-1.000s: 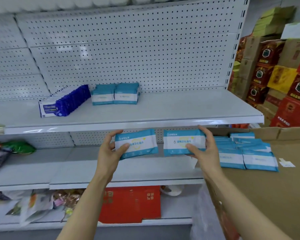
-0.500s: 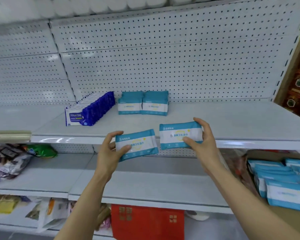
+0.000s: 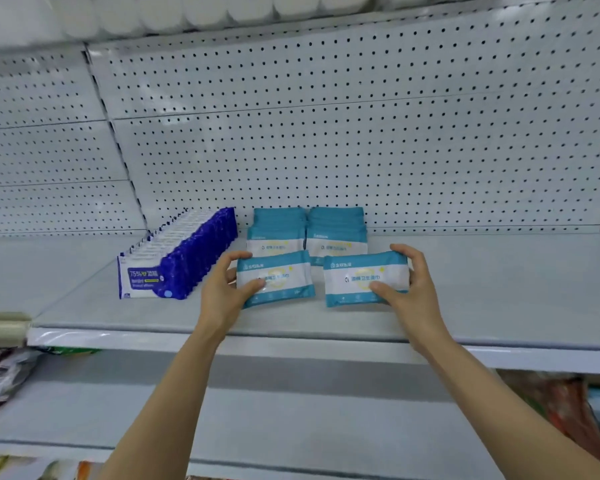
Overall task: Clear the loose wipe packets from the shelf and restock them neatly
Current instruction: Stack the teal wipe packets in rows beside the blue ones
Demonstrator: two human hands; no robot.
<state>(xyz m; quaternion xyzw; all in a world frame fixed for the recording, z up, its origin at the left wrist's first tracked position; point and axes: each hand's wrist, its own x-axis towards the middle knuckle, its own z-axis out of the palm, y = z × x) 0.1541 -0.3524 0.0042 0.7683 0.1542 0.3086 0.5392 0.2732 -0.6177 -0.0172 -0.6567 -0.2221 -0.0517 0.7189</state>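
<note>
Each hand pinches one wipe packet over the shelf (image 3: 482, 299): left hand (image 3: 222, 292), left packet (image 3: 278, 277); right hand (image 3: 409, 289), right packet (image 3: 364, 277). Light, soft, probably slippery packets; end grips look best.

Two bare forearms rise from the bottom edge of the head view, both uncovered along all of their visible length, with no sleeve or cuff on either. The left hand (image 3: 222, 292) has no glove, ring or band, and its wrist carries no watch or strap. The right hand (image 3: 414, 289) is equally bare, its wrist unadorned. The fingers (image 3: 383, 289) are slim, with short, unpainted nails where these show.
</note>
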